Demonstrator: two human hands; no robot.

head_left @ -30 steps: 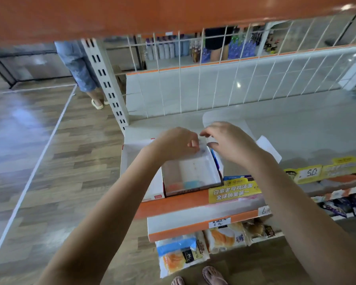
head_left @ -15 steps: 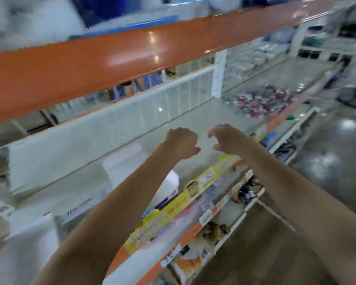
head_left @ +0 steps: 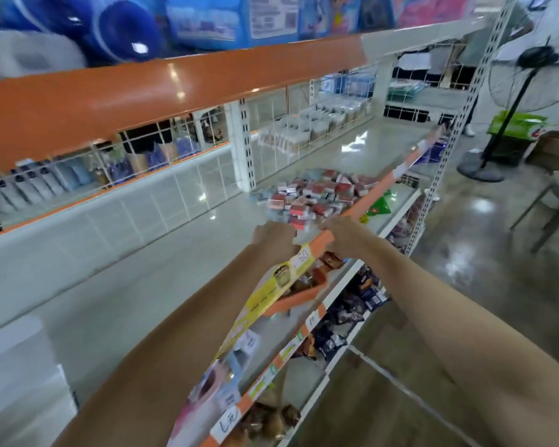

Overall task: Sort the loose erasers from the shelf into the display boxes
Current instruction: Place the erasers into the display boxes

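Red, white and pale blue erasers (head_left: 317,195) lie heaped loose on the grey shelf (head_left: 175,262), well right of the person, against the orange front lip. They look small, light and stiff in paper sleeves, likely easy to pinch by the long sides or scoop several together. Both hands reach the pile's near edge: left hand (head_left: 275,234) curled, right hand (head_left: 342,232) curled; whether either holds anything cannot be told.

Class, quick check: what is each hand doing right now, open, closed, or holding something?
Left hand: fingers curled at the near edge of the eraser pile; any grip cannot be told.
Right hand: the same, cannot be told.
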